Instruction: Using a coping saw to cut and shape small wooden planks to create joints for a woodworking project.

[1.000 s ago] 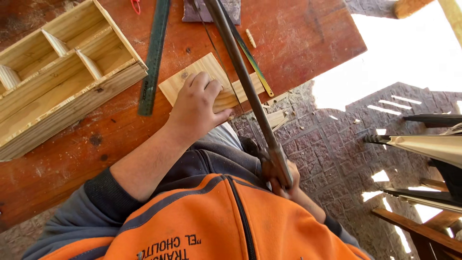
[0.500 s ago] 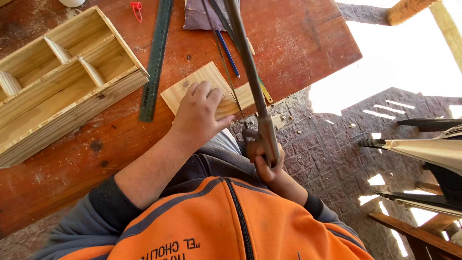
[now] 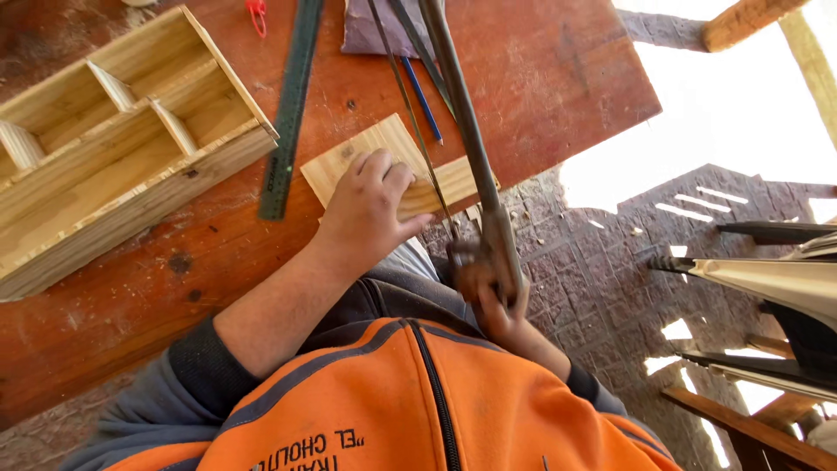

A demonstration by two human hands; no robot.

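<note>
From the head camera, looking straight down, a pale wooden box divided into open compartments (image 3: 113, 148) sits at the upper left of the reddish-brown wooden worktable (image 3: 558, 78); every compartment that shows holds nothing but bare wood, and the box's left end is cut off by the frame. Just right of it a long dark green metal ruler (image 3: 290, 109) lies flat on the table, its far end beside a small red object (image 3: 257, 12) too cropped to identify. The left hand (image 3: 366, 209) is pressed flat, fingers together, on a light rectangular piece of pine board (image 3: 362, 153) that lies at the table's near edge with its right end jutting past the edge. The right hand (image 3: 493, 292) is closed tight around the handle of a metal-framed hacksaw (image 3: 462, 122), whose thin blade meets the board just right of the left hand; the handle itself is mostly hidden by the fingers, and the saw's far end runs out of the top of the frame. Under the saw frame lie a blue pencil (image 3: 423, 100) and a greyish cloth (image 3: 375, 30), both partly covered. The orange and grey jacket (image 3: 418, 410) hides the lower table edge; below right, the paved ground (image 3: 610, 262) shows, with bright sun washing out the upper right corner
</note>
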